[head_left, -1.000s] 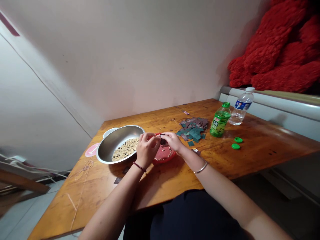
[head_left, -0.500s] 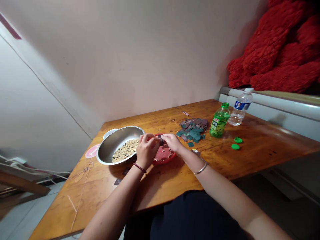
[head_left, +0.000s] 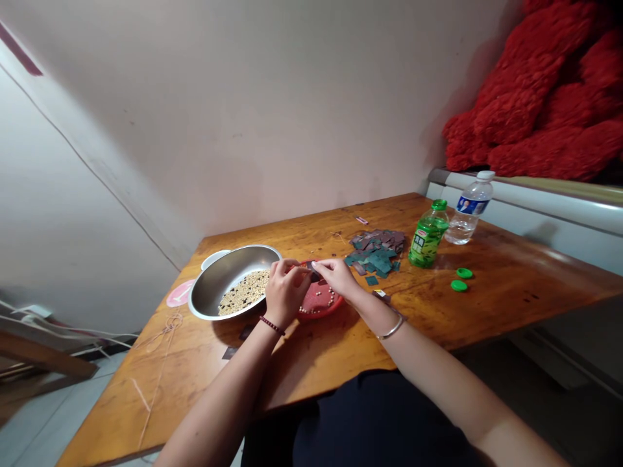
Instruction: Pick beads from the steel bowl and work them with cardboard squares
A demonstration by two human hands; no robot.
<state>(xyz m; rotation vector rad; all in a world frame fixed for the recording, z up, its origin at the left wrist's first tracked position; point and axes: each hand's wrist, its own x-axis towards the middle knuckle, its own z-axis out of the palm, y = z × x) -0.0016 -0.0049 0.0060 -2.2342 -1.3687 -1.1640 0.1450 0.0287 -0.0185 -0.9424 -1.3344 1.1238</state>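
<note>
Over a red tray (head_left: pixel 318 314) holding scattered small pale beads, my two hands meet. My left hand (head_left: pixel 286 285) is closed in a pinch at the near edge of a small dark square piece (head_left: pixel 315 275). From the other side, my right hand (head_left: pixel 335 275) pinches the same dark piece between thumb and fingers. Whether a bead lies in it is hidden by the fingers. Left of my hands a steel bowl (head_left: pixel 209 290) stands tilted, with many pale beads (head_left: pixel 246 293) and some dark ones inside.
A pile of green and brown squares (head_left: pixel 377 250) lies right of the tray. Beyond stand a green bottle (head_left: pixel 427 240) and a water bottle (head_left: pixel 467 211); two green caps (head_left: pixel 458 285) lie nearby. Loose string (head_left: pixel 160 363) and a pink disc (head_left: pixel 179 294) are at the left. Red fluffy bundles (head_left: pixel 535 110) are stacked behind.
Both hands stay over the tray. Only the fingers shift slightly around the dark piece; everything else looks the same.
</note>
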